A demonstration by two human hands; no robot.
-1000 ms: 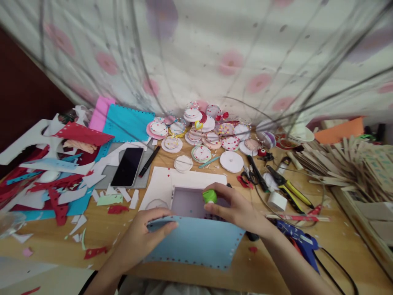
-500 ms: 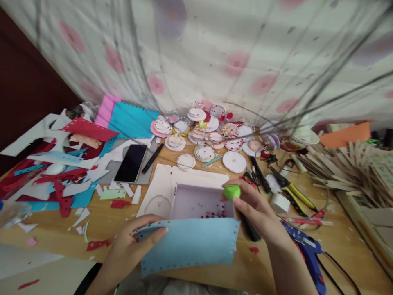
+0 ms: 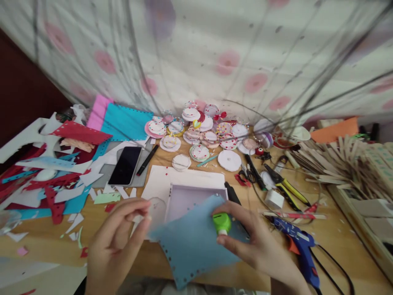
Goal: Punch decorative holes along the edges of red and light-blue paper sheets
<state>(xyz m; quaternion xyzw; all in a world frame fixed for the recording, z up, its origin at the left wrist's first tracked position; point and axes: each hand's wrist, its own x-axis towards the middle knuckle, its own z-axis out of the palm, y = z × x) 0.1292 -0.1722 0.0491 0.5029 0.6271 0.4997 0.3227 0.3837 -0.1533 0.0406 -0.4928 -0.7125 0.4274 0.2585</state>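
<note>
My right hand (image 3: 245, 233) grips a small green craft punch (image 3: 221, 222) with a slot and a white part, between thumb and fingers. Just behind and below the punch is a blue sheet (image 3: 193, 241), turned at an angle, its edges dotted with small holes. Whether the right fingers also pinch the sheet I cannot tell. My left hand (image 3: 123, 241) is raised left of the sheet, thumb and fingertips apart, holding nothing. Partly covered by the sheet is a shallow pale box (image 3: 196, 196) on white paper (image 3: 156, 176).
Several decorated paper discs (image 3: 199, 152) crowd the back. A phone (image 3: 125, 166) and black pen (image 3: 147, 159) lie left, beside paper scraps (image 3: 58, 176). On the right are pliers (image 3: 288, 186), a blue glue gun (image 3: 302, 246) with its cord, and wooden sticks (image 3: 322, 162).
My left hand has let go of the blue sheet and risen. The sheet has turned, with one corner now pointing down toward me. My right hand has moved the punch lower and nearer.
</note>
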